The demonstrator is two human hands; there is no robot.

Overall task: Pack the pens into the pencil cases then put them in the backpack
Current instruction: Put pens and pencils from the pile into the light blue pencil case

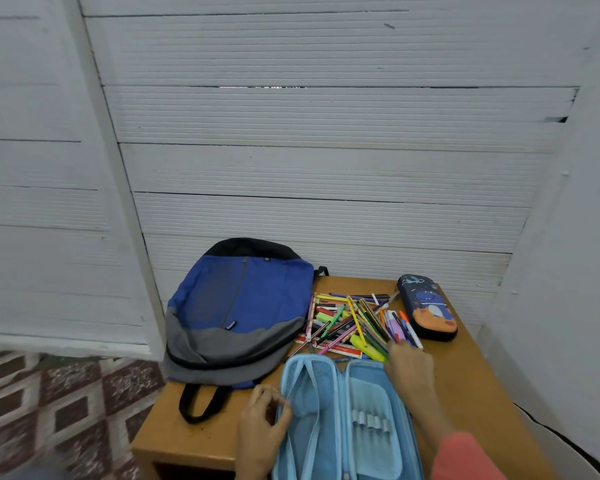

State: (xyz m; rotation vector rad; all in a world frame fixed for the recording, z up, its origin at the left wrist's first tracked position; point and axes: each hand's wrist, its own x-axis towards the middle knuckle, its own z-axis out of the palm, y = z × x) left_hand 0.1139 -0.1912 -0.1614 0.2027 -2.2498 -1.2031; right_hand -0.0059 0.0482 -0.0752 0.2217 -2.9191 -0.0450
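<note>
In the head camera's view, a light blue pencil case (343, 420) is lying open at the near side of the desk (471, 382), with its mesh pocket and elastic loops being shown. Its left edge is being pinched by the left hand (262, 426), whose fingers are curled. The right hand (409, 367) is being held at the near edge of the pile of pens (354, 322), fingertips touching them. Whether a pen is being grasped cannot be told. The pile is lying between a backpack (236, 306), laid flat on the left, and a dark pencil case (426, 308), closed, on the right.
</note>
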